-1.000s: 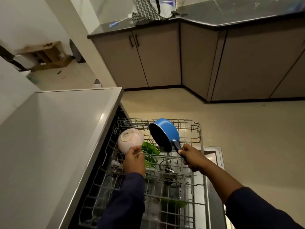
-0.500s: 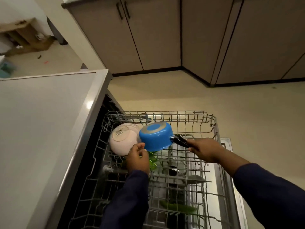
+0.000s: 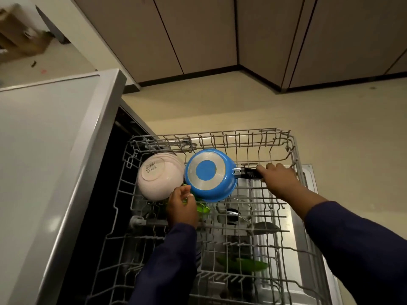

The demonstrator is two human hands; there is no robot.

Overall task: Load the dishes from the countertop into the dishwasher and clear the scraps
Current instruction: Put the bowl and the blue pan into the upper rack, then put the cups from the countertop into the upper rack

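Room: beige floor (image 3: 330, 119) runs to tan cabinet doors (image 3: 198, 29) along the far side, meeting at a corner; I see a cardboard box (image 3: 19, 40) blurred at far left.
Surface: dishwasher top (image 3: 44, 150), pale grey, fills the left; its dark opening sits just right of that edge, and the open door (image 3: 308, 216) shows under the rack.
Rack: grey wire upper rack (image 3: 220, 137) is pulled out over the door, reaching from far middle to the near edge.
Saucepan: blue saucepan (image 3: 210, 175) lies upside down in the rack's far part, base up with a silver ring round a blue centre; its long axis runs left to right, black handle (image 3: 248, 172) pointing right.
Bowl: pale bowl (image 3: 160, 177), also base up and tilted, touches the saucepan's left side; a label shows on its base.
Right hand: my right hand (image 3: 277, 179) has its fingers curled round the handle end.
Left hand: my left hand (image 3: 181, 205) is just near of the bowl and pan, fingers loosely curled; I cannot tell whether it holds anything.
Green items: green item (image 3: 203, 208) peeks out beside the left hand; another green piece (image 3: 244, 264) lies lower, nearer.
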